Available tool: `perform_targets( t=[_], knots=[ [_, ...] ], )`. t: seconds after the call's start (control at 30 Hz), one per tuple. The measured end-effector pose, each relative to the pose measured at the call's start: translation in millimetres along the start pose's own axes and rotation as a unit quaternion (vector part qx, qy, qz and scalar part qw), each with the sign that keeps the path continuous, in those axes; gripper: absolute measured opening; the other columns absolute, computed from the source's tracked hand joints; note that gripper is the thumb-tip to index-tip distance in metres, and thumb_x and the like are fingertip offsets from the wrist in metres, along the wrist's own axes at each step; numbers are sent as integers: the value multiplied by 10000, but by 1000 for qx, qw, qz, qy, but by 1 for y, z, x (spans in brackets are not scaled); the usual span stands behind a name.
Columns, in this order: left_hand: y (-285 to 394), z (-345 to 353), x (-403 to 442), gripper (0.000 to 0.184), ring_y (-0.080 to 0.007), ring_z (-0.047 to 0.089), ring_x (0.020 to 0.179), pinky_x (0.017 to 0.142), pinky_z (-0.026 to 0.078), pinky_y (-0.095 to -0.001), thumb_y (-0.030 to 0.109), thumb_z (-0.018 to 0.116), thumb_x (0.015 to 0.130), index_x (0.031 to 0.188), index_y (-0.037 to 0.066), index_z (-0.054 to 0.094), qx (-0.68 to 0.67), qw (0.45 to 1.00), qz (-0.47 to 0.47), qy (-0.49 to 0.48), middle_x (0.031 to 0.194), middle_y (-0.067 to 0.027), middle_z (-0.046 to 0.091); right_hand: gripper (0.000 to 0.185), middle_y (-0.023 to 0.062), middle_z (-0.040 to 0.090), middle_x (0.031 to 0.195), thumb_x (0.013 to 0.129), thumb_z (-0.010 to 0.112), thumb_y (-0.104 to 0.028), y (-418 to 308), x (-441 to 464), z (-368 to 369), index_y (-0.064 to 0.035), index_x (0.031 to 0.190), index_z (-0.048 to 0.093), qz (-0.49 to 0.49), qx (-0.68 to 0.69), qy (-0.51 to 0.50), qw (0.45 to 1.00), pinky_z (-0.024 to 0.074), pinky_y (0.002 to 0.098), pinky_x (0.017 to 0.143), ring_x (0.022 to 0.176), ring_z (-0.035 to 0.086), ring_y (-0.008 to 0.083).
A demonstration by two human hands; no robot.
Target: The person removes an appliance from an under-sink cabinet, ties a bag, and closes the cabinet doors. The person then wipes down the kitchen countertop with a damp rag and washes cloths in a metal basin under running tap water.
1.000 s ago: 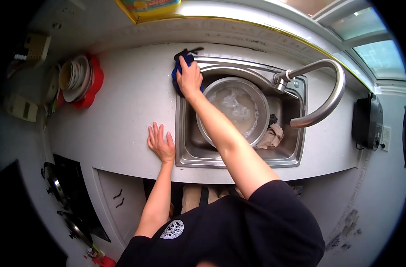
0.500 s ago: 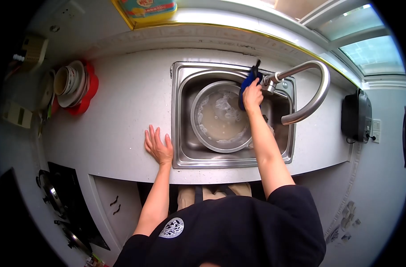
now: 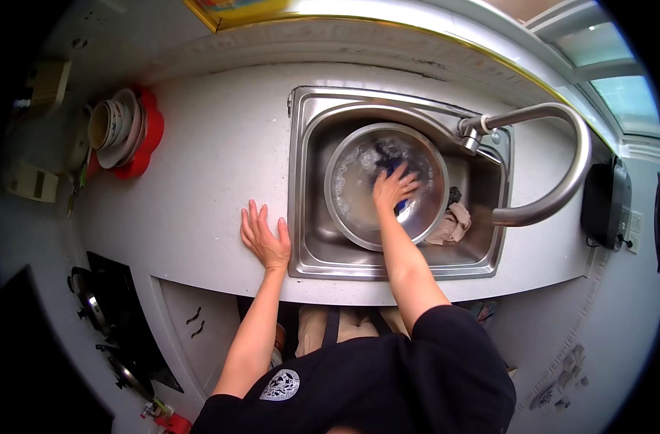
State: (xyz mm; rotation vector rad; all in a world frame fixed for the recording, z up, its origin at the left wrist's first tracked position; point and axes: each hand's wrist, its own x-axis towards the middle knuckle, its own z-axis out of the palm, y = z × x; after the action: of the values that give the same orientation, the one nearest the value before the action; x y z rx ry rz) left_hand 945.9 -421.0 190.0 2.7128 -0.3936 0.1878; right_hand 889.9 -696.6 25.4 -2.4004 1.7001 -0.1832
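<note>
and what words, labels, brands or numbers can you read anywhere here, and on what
No text can be read for certain.
Black shirt: the round white emblem is too small to make out any lettering.
Package at the top edge: coloured print, cut off and too blurred to read.
Steel basin and sink: no lettering visible.

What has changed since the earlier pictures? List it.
The right hand carried the blue cloth from the back left corner of the sink rightward beside the faucet, then into the soapy water in the basin; it is now spread over the cloth. The left hand stayed on the counter; the basin stayed put.
</note>
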Motion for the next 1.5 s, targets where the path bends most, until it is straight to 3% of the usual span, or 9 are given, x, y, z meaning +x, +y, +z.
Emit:
perform_targets(
  t=[0.1,0.23,0.43,0.67,0.9,0.97,1.13,1.27,1.5],
  knots=[
    [1,1,1,460,-345,287,1321,1062,187,-482,271,560,813,1221,67,499,-5,1000,3,-1,1420,-120,374,798,356,211,1365,820,592,-446,-53,39,-1,-54,1415,232,127,186,84,971,180,606,1035,1296,156,532],
    [0,0,-1,453,-337,283,1324,1064,183,-477,266,554,819,1220,60,501,-5,1000,5,-3,1421,-114,373,767,347,278,1296,778,688,-404,-91,35,-12,-26,1347,339,10,405,151,902,270,508,1024,1206,322,478],
    [1,0,-2,436,-319,282,1326,1066,182,-467,260,554,830,1213,55,510,-2,1000,9,7,1420,-97,377,356,239,450,1212,674,635,-102,-95,-41,-57,-127,1029,635,-371,322,-128,861,377,472,954,1151,413,408],
    [0,2,-1,426,-336,314,1306,1051,218,-479,258,558,822,1206,78,514,17,999,18,23,1413,-103,387,173,87,506,1196,656,611,-83,7,-93,-136,-172,787,681,-566,96,-335,747,390,440,829,1161,424,281],
    [-2,6,-4,408,-316,312,1312,1058,210,-465,262,544,840,1206,85,518,24,999,17,26,1413,-73,394,287,109,445,1346,675,603,-81,107,-16,-183,-152,943,680,-481,-6,-150,864,298,513,999,1275,351,350],
    [-1,6,-4,404,-312,310,1315,1060,207,-463,265,539,847,1208,85,517,27,999,17,26,1413,-73,394,521,148,333,1421,744,596,-74,125,-6,-183,-152,1248,487,-343,18,-89,935,292,547,1009,1294,300,411],
    [0,5,-7,400,-303,305,1320,1063,208,-458,268,537,855,1210,87,519,32,999,17,26,1412,-67,396,413,195,482,1262,708,621,-104,205,29,-126,-79,1118,572,25,-62,-173,983,397,469,939,1120,486,417],
    [-1,7,-5,386,-313,312,1310,1064,209,-464,239,544,849,1203,87,529,20,999,9,29,1413,-69,394,163,151,607,793,711,597,-175,195,40,-157,-46,784,665,-72,57,-121,988,484,399,770,827,602,354],
    [94,0,-24,379,-359,345,1233,1030,293,-454,83,548,807,1181,28,531,-184,978,83,-50,1343,-164,417,188,177,572,1035,652,634,-127,77,28,-228,-50,823,631,-308,187,-137,923,414,457,875,1038,503,379]
  ],
)
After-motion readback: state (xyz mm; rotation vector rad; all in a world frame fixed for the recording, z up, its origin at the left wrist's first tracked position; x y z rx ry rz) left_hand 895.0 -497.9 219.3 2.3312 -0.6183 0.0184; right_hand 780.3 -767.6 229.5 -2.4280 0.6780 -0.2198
